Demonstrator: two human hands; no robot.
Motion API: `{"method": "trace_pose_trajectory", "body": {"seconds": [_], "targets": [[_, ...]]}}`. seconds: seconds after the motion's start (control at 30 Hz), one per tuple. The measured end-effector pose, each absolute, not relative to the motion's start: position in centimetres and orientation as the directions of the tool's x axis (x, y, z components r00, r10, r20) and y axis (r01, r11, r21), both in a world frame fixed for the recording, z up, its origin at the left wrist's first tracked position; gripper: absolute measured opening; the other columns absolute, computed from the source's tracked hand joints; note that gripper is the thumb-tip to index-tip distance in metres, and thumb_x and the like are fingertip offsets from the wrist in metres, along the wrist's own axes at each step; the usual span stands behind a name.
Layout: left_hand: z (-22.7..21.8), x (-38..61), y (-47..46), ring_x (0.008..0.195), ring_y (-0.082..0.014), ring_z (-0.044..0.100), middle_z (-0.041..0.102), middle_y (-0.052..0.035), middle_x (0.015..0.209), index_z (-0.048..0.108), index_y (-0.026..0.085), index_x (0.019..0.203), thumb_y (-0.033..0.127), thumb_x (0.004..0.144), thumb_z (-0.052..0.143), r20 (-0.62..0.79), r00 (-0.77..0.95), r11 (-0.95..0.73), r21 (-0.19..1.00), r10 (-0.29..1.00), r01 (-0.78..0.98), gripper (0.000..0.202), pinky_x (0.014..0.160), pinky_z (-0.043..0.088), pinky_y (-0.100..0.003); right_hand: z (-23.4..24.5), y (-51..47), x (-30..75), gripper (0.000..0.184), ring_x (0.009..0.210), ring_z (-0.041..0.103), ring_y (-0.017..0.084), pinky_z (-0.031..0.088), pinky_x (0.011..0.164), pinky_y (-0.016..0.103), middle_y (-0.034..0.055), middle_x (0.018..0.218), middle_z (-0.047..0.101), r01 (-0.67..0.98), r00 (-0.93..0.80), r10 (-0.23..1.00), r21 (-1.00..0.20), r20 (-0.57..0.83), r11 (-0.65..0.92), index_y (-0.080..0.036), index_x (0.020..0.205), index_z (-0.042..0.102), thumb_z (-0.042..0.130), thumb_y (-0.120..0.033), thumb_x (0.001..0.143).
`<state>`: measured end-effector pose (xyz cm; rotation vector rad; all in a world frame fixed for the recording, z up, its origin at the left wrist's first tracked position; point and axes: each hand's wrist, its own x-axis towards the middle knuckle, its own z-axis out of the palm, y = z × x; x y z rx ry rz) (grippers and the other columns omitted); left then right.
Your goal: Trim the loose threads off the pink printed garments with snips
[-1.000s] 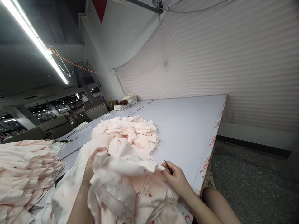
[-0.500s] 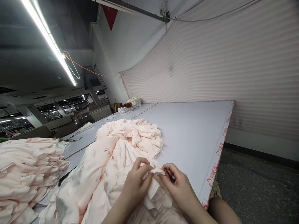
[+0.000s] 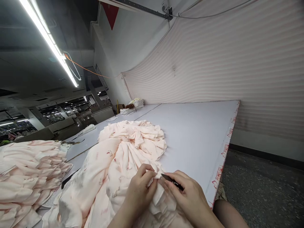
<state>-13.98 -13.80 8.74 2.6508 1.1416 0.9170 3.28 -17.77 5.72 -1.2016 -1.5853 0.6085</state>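
My left hand (image 3: 142, 185) pinches an edge of the pale pink printed fabric (image 3: 125, 158), which lies gathered in folds on the table. In my right hand (image 3: 187, 190) is a small pair of dark thread snips (image 3: 173, 181), held between thumb and fingers. The tip of the snips points left, at the pinched edge between both hands; whether the blades touch it I cannot tell. Loose folds of the same cloth hang below my hands and hide part of the table's near side.
A tall stack of pink fabric pieces (image 3: 28, 177) stands at the left. The grey-white table (image 3: 197, 136) has a red-printed tape edge on the right. Folded cloth stacks (image 3: 135, 104) sit at the far end. A striped sheet (image 3: 213, 63) hangs along the wall.
My right hand has turned, so the snips now point left at the cloth edge instead of lying steeply within the fingers. My left hand keeps its pinch almost in place.
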Motion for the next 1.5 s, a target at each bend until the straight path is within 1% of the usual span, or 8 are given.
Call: {"method": "trace_pose_trajectory", "body": {"seconds": [0.33,0.6,0.83,0.93,1.07,1.23,1.4,1.5], "targets": [[8.6,-13.9,-13.7,0.075,-0.0133,0.055,0.052,-0.0052,0.091,0.053,0.019,0.084,0.011,0.084,0.044,0.519,0.515,-0.708,0.29,0.682,0.644,0.012,0.066,0.046,-0.025,5.5,-17.9,3.8,0.027,0.083,0.064,0.017,0.049,0.067,0.024,0.0022,0.096,0.067,0.479,0.003,0.912,-0.801,0.41,0.359,-0.027,0.11,0.062,0.049,-0.03,0.087],[8.6,-13.9,-14.2,0.072,-0.0134,0.056,0.055,-0.0061,0.093,0.056,0.019,0.09,0.009,0.083,0.045,0.517,0.533,-0.712,0.242,0.67,0.66,0.017,0.066,0.046,-0.024,5.5,-17.4,3.6,0.024,0.078,0.063,0.019,0.048,0.065,0.026,0.0033,0.087,0.068,0.396,-0.004,0.922,-0.846,0.387,0.357,-0.027,0.097,0.068,0.047,-0.035,0.088],[9.9,-13.3,-13.8,0.081,-0.0173,0.058,0.061,-0.0041,0.084,0.059,0.019,0.083,0.021,0.087,0.046,0.399,0.442,-0.595,0.522,0.804,0.611,0.014,0.073,0.044,-0.026,4.6,-16.7,2.6,0.025,0.085,0.061,0.018,0.048,0.072,0.024,0.0036,0.093,0.063,0.236,0.143,0.883,-0.882,0.447,0.409,-0.023,0.104,0.06,0.06,-0.029,0.08],[10.6,-13.4,-13.6,0.076,-0.0175,0.057,0.062,-0.002,0.076,0.061,0.018,0.08,0.028,0.087,0.046,0.245,0.405,-0.452,0.689,0.881,0.566,0.02,0.072,0.044,-0.026,4.8,-15.9,1.9,0.012,0.08,0.061,0.017,0.047,0.07,0.023,0.0027,0.085,0.064,0.181,0.125,0.878,-0.881,0.462,0.437,-0.022,0.091,0.062,0.054,-0.026,0.083],[11.3,-13.4,-13.4,0.084,-0.0192,0.057,0.065,-0.0016,0.083,0.065,0.017,0.088,0.028,0.086,0.048,0.1,0.434,-0.301,0.854,0.895,0.424,0.02,0.076,0.043,-0.026,5.0,-14.7,0.8,0.021,0.065,0.059,0.014,0.044,0.061,0.022,-0.0005,0.069,0.061,0.045,0.159,0.904,-0.918,0.396,0.394,-0.02,0.08,0.056,0.044,-0.033,0.09],[10.9,-13.5,-13.0,0.085,-0.0197,0.056,0.066,-0.0011,0.082,0.068,0.017,0.089,0.03,0.082,0.054,0.054,0.402,-0.205,0.917,0.914,0.343,0.021,0.078,0.043,-0.026,5.1,-13.8,-0.2,0.023,0.053,0.051,0.012,0.041,0.053,0.021,-0.0039,0.059,0.053,-0.023,0.203,0.916,-0.934,0.346,0.357,-0.019,0.08,0.052,0.043,-0.038,0.09],[9.8,-14.0,-12.2,0.075,-0.018,0.058,0.067,-0.0018,0.078,0.067,0.015,0.083,0.036,0.076,0.061,0.022,0.298,-0.098,0.965,0.954,0.242,0.023,0.07,0.043,-0.024,5.2,-14.5,0.9,0.021,0.081,0.06,0.019,0.047,0.07,0.026,0.0051,0.087,0.064,0.045,0.202,0.892,-0.913,0.405,0.405,-0.018,0.093,0.059,0.055,-0.037,0.083],[9.4,-14.1,-12.0,0.071,-0.0169,0.057,0.066,-0.0016,0.074,0.068,0.015,0.084,0.039,0.075,0.062,0.037,0.254,-0.091,0.975,0.966,0.203,0.026,0.066,0.043,-0.024,5.1,-15.6,1.6,0.023,0.086,0.062,0.02,0.049,0.073,0.027,0.0068,0.092,0.066,0.113,0.122,0.892,-0.899,0.434,0.422,-0.02,0.099,0.064,0.052,-0.034,0.085]]}}
